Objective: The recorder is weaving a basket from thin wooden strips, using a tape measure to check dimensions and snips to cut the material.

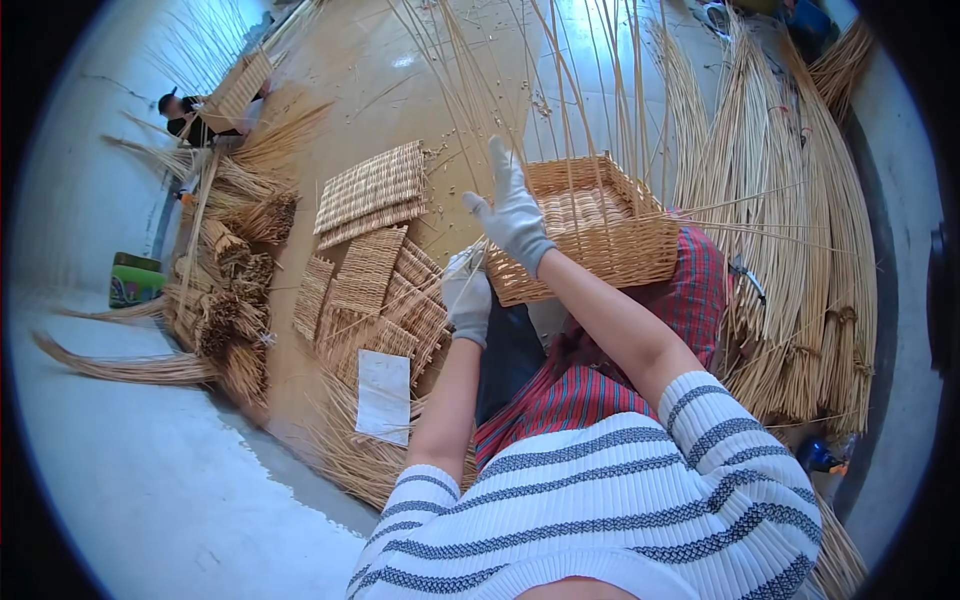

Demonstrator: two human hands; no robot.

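A half-woven rectangular wicker basket [600,245] rests on my lap, over a red plaid cloth [700,290]. Long wicker stakes [570,90] rise from its rim and fan out away from me. My left hand [467,292], in a white glove, is closed on a thin wicker strand beside the basket's left corner; its fingertips are partly hidden. Above that corner my right hand [517,215], gloved too, stands with fingers stretched upward and thumb apart, in front of the near left wall.
Woven wicker panels [370,270] and a pale sheet [384,395] lie on the floor at left. Bundles of wicker rods [235,260] line the left wall; longer rods [770,220] cover the right side. A person [190,120] holds another basket [237,90] at far left.
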